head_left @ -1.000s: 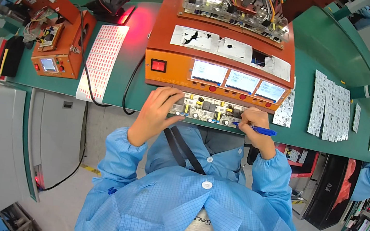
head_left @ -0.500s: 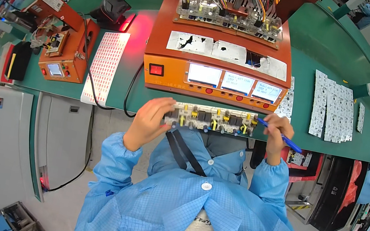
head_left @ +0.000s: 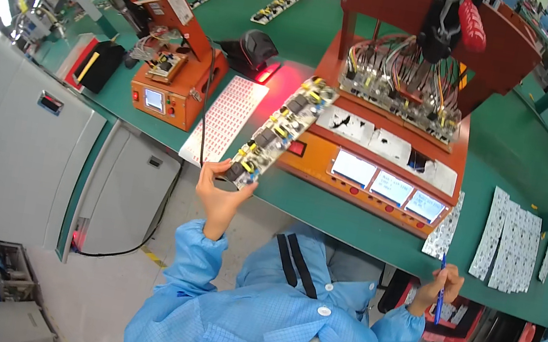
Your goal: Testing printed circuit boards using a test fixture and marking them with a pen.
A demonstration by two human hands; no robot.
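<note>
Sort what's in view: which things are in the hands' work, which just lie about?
In hand:
left hand holding long circuit board
right hand holding blue pen

Lying about:
small orange box
white label sheet
black scanner
board stacks

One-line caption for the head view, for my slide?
Left hand lifts long white circuit board; right hand holds blue pen.
</note>
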